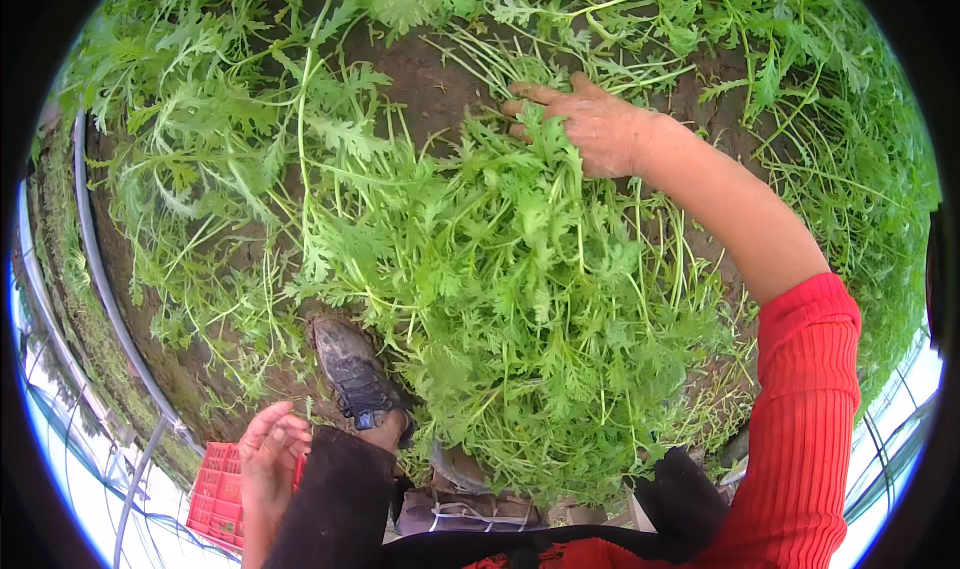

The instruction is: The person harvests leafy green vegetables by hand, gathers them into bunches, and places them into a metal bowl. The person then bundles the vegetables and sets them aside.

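A large heap of cut leafy greens with lobed leaves [525, 291] lies in front of me, spreading down between my legs. Over its far end reaches my right hand [577, 123], palm down, its fingers stretched apart and touching leaves and stems. Beyond the fingertips, a bunch of pale stems [480, 63] lies on the soil. What is under the palm is hidden. My left hand [271, 449] is raised beside my left knee, away from the greens. Its fingers are loosely bent, and nothing shows in them.
Standing leafy plants [885, 149] grow at the right, with more greens [202, 119] at the left. A muddy dark shoe [352, 370] is planted by the heap. A red plastic crate [215, 494] sits behind my left hand. A grey pipe [112, 299] runs along the left edge.
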Tool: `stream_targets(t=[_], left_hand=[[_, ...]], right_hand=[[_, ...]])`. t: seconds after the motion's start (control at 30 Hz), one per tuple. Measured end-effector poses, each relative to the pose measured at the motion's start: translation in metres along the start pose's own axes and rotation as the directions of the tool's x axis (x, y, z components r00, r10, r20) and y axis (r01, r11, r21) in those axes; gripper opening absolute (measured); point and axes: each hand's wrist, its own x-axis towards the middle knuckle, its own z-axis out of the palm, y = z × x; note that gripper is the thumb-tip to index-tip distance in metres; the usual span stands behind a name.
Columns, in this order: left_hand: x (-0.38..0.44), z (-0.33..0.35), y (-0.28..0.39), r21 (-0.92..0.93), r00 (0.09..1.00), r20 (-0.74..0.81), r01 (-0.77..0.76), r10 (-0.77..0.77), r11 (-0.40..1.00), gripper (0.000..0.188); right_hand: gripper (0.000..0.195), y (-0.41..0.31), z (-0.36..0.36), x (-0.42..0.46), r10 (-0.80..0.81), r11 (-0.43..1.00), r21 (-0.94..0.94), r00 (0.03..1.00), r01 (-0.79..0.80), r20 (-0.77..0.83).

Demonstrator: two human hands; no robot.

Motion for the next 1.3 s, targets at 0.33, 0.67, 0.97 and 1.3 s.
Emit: stream_targets(t=[0.33, 0.67, 0.97, 1.3], left_hand=[[-0.002, -0.015, -0.009, 0.043, 0.996, 0.080, -0.045, 0.042, 0.998, 0.033], [0.006, 0.022, -0.012, -0.059, 0.881, 0.381, -0.281, 0.282, 0.958, 0.038], [-0.003, 0.080, -0.006, 0.107, 0.660, 0.626, -0.600, 0.415, 0.793, 0.039], [0.051, 0.085, -0.063, 0.535, 0.642, 0.764, -0.681, 0.058, 0.499, 0.055]], right_hand=[[0.078, -0.067, 0.061, -0.111, 0.235, 0.970, -0.048, 0.971, -0.237, -0.046], [0.032, -0.232, 0.053, -0.159, 0.275, 0.866, 0.498, 0.871, -0.040, -0.407], [0.065, -0.413, 0.110, -0.155, 0.424, 0.754, 0.366, 0.829, -0.546, 0.364], [0.069, -0.225, 0.065, -0.260, 0.811, 0.581, 0.284, 0.511, -0.763, -0.285]])
